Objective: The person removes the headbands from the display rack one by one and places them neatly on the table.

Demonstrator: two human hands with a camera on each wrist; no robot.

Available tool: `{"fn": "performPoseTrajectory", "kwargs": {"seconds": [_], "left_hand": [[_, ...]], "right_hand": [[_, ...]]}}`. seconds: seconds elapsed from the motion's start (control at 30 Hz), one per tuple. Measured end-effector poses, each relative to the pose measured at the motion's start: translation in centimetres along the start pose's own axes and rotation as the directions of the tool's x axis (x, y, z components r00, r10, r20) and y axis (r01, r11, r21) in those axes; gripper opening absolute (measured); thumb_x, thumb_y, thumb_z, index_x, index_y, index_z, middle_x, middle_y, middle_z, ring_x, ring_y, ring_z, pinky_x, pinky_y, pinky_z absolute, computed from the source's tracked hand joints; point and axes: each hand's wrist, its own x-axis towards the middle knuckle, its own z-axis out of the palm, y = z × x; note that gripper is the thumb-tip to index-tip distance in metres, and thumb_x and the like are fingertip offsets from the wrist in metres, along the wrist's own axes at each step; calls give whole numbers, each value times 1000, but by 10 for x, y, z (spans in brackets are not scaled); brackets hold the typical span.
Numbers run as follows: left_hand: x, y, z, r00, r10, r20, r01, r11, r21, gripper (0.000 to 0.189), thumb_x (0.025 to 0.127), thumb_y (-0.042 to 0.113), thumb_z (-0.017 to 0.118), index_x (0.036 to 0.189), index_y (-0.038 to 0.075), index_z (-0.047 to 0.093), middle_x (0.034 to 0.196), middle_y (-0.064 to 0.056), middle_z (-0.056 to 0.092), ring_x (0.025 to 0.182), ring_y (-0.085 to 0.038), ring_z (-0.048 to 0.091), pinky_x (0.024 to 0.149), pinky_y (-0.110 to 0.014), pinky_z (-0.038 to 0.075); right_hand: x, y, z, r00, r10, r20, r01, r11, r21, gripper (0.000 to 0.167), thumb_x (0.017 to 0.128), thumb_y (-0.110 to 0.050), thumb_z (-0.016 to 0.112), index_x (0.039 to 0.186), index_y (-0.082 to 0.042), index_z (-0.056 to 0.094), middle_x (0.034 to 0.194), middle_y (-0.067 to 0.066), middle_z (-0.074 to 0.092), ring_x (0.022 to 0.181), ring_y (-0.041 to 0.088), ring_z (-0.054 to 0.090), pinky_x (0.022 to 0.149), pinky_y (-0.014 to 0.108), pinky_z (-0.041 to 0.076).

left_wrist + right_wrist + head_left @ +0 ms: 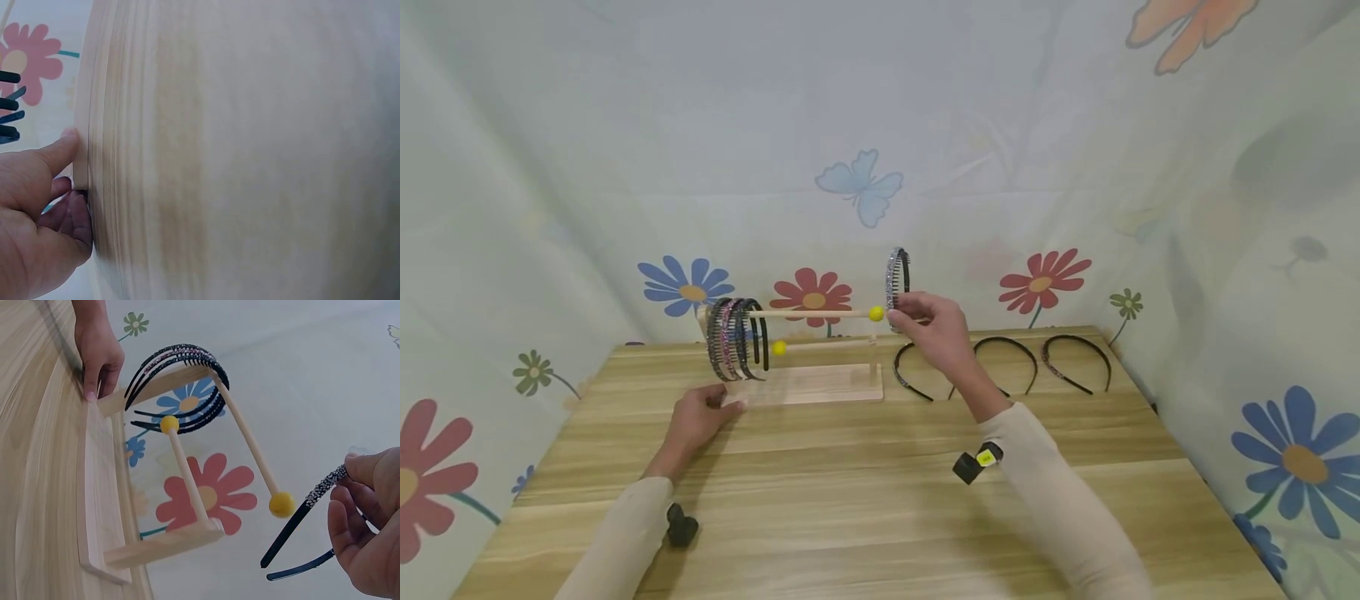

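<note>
Between the thumb and fingers of my right hand (936, 329) is a black headband (892, 279) with silvery glitter and comb teeth. It is upright beside the yellow ball (876, 314) at the tip of the upper rod; in the right wrist view its two ends (284, 540) point toward that rod, apart from it. My left hand (698, 419) pinches the near left corner of the wooden display stand's base (805, 385), thumb on top, as the left wrist view shows. Several glittery headbands (727, 340) hang at the left end of the upper rod (812, 314).
Three black headbands lie on the table to the right, including one at the far right (1108, 367) and a middle one (1033, 358); my right arm partly covers them. A lower rod with its own yellow ball (779, 348) points left. Flower-printed cloth (962, 208) surrounds the wooden table (865, 500).
</note>
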Motion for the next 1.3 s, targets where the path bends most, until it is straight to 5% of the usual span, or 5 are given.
{"fn": "performPoseTrajectory", "kwargs": {"seconds": [0.3, 0.47, 0.63, 1.3], "left_hand": [[1, -2, 1, 1000, 9, -8, -9, 1000, 7, 50, 94, 29, 76, 124, -10, 65, 114, -27, 68, 102, -37, 63, 91, -54, 50], [2, -2, 1, 1000, 16, -22, -16, 1000, 14, 38, 94, 29, 77, 109, -5, 69, 94, -16, 67, 84, -26, 54, 76, -42, 46], [2, -3, 1, 999, 27, -30, -27, 1000, 15, 43, 93, 29, 77, 116, -7, 69, 101, -18, 70, 89, -26, 57, 80, -44, 49], [2, -3, 2, 997, 61, -43, -61, 998, -1, 31, 93, 28, 78, 89, 0, 64, 75, -6, 53, 70, -20, 44, 63, -33, 36]], "right_hand": [[-8, 12, -24, 999, 31, -37, -33, 999, -30, 33, 95, -25, 76, 121, -6, 72, 106, 11, 75, 98, 25, 69, 80, 36, 57], [-13, 21, -38, 997, 38, -60, -41, 998, -46, 32, 94, -26, 76, 120, -6, 73, 104, 11, 75, 95, 23, 68, 76, 30, 55], [-19, 28, -49, 995, 61, -80, -65, 997, -49, 33, 94, -28, 76, 119, -7, 73, 103, 10, 75, 92, 21, 69, 74, 26, 54], [-58, 61, -101, 985, 129, -113, -151, 967, -206, 37, 96, -35, 74, 121, -7, 72, 105, 10, 75, 90, 20, 66, 70, 23, 51]]}}
